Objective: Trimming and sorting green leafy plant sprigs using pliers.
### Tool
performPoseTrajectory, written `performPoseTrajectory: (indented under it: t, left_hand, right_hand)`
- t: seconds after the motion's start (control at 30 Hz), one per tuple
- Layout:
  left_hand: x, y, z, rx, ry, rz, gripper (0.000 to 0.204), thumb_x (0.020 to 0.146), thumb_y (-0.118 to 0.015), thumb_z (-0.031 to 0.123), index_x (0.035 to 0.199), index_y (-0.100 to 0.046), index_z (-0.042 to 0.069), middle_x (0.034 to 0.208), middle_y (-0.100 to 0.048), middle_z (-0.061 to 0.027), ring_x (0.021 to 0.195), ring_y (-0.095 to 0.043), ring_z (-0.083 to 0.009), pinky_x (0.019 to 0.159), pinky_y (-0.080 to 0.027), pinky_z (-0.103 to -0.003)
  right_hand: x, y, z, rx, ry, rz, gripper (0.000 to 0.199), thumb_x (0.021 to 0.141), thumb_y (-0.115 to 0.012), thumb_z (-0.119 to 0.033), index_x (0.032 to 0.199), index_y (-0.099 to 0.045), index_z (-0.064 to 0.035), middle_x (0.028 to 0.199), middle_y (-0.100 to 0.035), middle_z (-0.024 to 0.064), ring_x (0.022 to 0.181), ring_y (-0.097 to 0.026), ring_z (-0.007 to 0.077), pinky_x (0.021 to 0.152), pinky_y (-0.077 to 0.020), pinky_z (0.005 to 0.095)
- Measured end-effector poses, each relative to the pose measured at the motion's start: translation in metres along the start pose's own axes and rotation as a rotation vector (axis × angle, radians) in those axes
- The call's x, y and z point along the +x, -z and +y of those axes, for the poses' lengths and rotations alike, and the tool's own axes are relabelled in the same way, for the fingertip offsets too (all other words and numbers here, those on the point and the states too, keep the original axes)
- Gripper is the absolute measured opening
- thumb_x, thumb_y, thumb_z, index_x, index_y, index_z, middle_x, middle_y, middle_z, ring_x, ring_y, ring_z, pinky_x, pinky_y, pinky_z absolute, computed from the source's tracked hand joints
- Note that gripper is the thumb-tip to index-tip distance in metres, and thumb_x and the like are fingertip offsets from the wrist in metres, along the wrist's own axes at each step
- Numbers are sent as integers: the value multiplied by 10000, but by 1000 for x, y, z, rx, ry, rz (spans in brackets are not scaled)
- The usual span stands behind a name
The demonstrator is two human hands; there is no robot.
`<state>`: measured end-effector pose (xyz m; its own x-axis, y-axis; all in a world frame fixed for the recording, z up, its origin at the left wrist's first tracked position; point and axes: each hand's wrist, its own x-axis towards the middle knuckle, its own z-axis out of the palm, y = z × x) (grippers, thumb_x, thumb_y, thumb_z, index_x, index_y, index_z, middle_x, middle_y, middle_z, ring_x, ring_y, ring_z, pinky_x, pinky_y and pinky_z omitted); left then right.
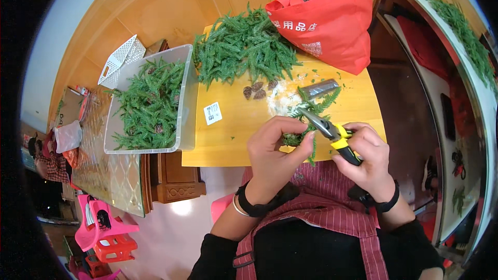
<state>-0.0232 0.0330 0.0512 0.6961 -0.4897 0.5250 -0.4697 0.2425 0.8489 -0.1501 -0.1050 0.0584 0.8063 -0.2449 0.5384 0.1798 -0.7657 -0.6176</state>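
My left hand (277,148) is closed, its thumb and fingers pinching a green artificial pine sprig (321,105) above the table's front edge. Wrapped around yellow-and-black pliers (338,136), my right hand (371,155) points their metal jaws up and left against the sprig. Whether the jaws grip anything between them cannot be made out. A dark cone-like lump partly shows under my left fingers. Just beyond my hands, a flat dark brown bundle (319,89) lies beside scattered white flakes (281,101). Several small pine cones (259,93) rest to their left.
Loose green sprigs (246,46) are heaped at the table's back. A red bag (332,26) holding pine cones stands at the back right. Left of the yellow table (233,148) is a clear plastic bin (188,98) of sprigs and cones. A white label (212,113) lies near it.
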Motion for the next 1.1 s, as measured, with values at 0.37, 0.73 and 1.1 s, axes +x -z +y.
performPoseTrajectory:
  t: [0.37, 0.73, 1.1]
  left_hand:
    - [-7, 4, 6, 54, -33, 25, 155, 646, -706, -32, 745, -587, -24, 744, -604, -86, 691, -586, -161, 596, -454, -242]
    - [-5, 4, 7, 183, -117, -22, 161, 629, -710, -24, 706, -569, -15, 716, -605, -93, 652, -591, -178, 579, -456, -248]
    - [-10, 3, 1, 69, 213, -47, 137, 674, -691, -46, 759, -585, -26, 790, -613, -66, 716, -575, -98, 597, -467, -217]
  right_hand:
    - [-2, -7, -6, -282, 166, 111, 223, 584, -735, -104, 690, -557, -20, 782, -551, 93, 926, -566, 361, 751, -480, 404]
    - [-1, -6, -5, -295, 170, 36, 227, 564, -712, -52, 679, -518, -26, 764, -507, 93, 940, -561, 333, 751, -467, 386]
    - [2, -8, 13, -256, 192, -46, 171, 610, -652, -37, 685, -499, -24, 668, -516, 114, 833, -570, 329, 727, -463, 378]
